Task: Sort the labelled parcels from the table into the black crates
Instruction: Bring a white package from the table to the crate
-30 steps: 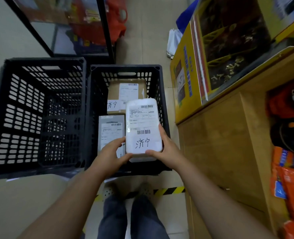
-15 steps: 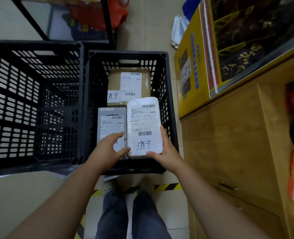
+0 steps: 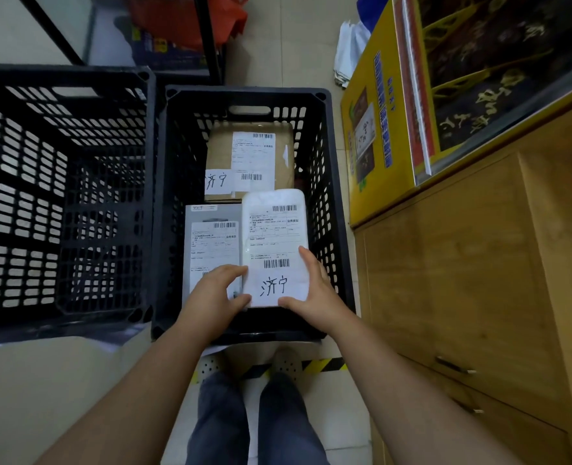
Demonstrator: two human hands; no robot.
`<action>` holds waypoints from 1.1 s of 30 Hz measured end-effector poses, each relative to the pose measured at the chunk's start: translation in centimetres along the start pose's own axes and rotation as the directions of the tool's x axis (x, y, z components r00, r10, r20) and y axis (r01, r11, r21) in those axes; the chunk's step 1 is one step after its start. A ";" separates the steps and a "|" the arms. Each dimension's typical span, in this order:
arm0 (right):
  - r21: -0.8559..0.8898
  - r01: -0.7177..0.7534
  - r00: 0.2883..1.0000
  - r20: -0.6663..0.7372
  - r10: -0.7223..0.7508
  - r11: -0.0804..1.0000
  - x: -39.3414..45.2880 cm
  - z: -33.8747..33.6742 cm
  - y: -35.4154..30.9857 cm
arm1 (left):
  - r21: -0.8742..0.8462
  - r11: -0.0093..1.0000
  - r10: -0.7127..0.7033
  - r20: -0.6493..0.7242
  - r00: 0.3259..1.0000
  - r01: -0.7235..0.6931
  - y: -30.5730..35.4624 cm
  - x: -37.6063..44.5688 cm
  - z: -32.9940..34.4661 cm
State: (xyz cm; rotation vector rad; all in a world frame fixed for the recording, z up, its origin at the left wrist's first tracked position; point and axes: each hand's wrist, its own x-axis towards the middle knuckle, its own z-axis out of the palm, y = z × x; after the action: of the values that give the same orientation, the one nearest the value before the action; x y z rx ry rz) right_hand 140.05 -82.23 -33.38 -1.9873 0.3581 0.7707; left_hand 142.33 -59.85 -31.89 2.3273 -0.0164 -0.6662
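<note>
**White parcel going into the right crate: watch the release**

You hold the white parcel at its near end, inside the right crate. Your left hand pinches its near-left corner, thumb under the near edge, fingers curled over the left side. Your right hand clamps the near-right corner, fingers along the right side, thumb on the near edge. So each grip is closed on the parcel, neither spread.

Inside that crate: a grey parcel at the near-left, just beside the white one, and a brown box at the far end. The white parcel's far end overlaps the brown box's near edge. Whether it already rests on anything, I cannot tell. The left crate beside it shows no parcels.

Risks from here, as a judgement:
- Let go early and the far end may catch on the brown box, leaving the parcel tilted.
- Your left fingers sit between the white and grey parcels and could get pinched, or drag the grey one.
- The handwritten labels that show match, so mis-sorting looks unlikely.
</note>
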 end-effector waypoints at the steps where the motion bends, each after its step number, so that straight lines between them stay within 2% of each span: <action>1: -0.003 -0.005 1.000 0.003 0.005 1.000 0.2 0.1 0.0 | 0.007 1.000 -0.002 -0.007 1.000 0.002 0.0 0.0 0.2; 9: -0.028 0.000 1.000 0.014 0.000 1.000 0.8 0.3 0.2 | -0.022 1.000 0.004 -0.056 0.998 -0.005 -0.3 0.0 0.8; 15: -0.129 0.058 0.987 -0.144 -0.077 0.990 1.1 0.1 -1.5 | -0.013 0.999 0.040 -0.047 0.998 -0.041 -0.7 0.3 0.3; 21: -0.299 0.038 0.976 -0.194 -0.100 0.953 2.6 0.4 -3.6 | 0.036 0.997 0.069 -0.106 0.992 -0.065 -1.1 1.0 -1.3; 33: -0.229 0.007 0.984 -0.174 -0.048 0.973 3.3 0.2 -3.8 | 0.048 0.998 0.052 -0.130 0.990 -0.046 -1.9 1.7 -3.6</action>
State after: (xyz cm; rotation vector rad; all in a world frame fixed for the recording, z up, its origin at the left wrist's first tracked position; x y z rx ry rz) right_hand 144.47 -79.93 -33.06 -2.2814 0.3593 0.6399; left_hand 145.12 -56.46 -31.67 2.4012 -0.0290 -0.4926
